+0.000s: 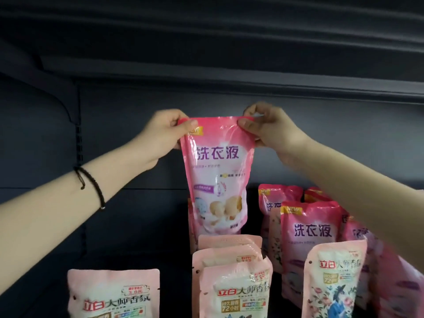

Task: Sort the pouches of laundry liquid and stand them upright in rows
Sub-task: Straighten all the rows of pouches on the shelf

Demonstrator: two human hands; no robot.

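Note:
A bright pink pouch of laundry liquid [218,175] hangs upright in mid-air at the middle of the shelf. My left hand [160,136] pinches its top left corner. My right hand [270,129] pinches its top right corner. Behind and below it another bright pink pouch [192,230] is mostly hidden. More bright pink pouches [312,235] stand at the right. Pale pink pouches stand in front: a row of three [234,288] in the middle, one at the left [112,294], one at the right [332,281].
The dark shelf back wall [128,138] runs behind everything, with a slotted upright [79,143] at the left. An upper shelf edge [252,81] hangs above my hands. A black cord bracelet [91,182] sits on my left wrist.

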